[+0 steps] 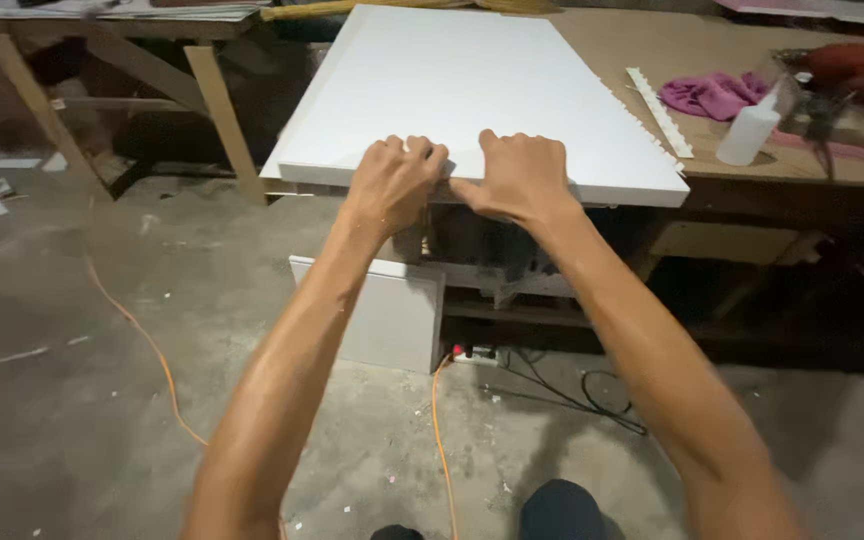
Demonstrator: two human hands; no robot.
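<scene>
Left fingers: curled over the near edge of the white panel (472, 85), knuckles up, gripping that edge; tips hidden under the rim.
Right fingers: bent the same way and clamped on the same edge, thumb stretched toward the left hand.
Left hand (395, 180): centre of the frame, just left of the right hand, the two almost touching.
Right hand (520, 175): centre of the frame, on the panel's near edge.
White panel: large flat rectangle, filling the upper middle of the frame, lying on the wooden workbench (652, 45) with its near edge and left corner overhanging.
Toothed white strip (658, 110): on the bench just beside the panel's right edge.
Pink cloth (712, 95): upper right, bunched on the bench.
White squeeze bottle (749, 130): upper right, upright, near the cloth.
Power tool (842, 70): far upper right, reddish, blurred.
Small white board (387, 315): below the hands, standing on the concrete floor (52, 400).
Orange cable (142, 340): runs across the floor, lower left.
Power strip (474, 353): on the floor under the bench, with black cords beside it.
</scene>
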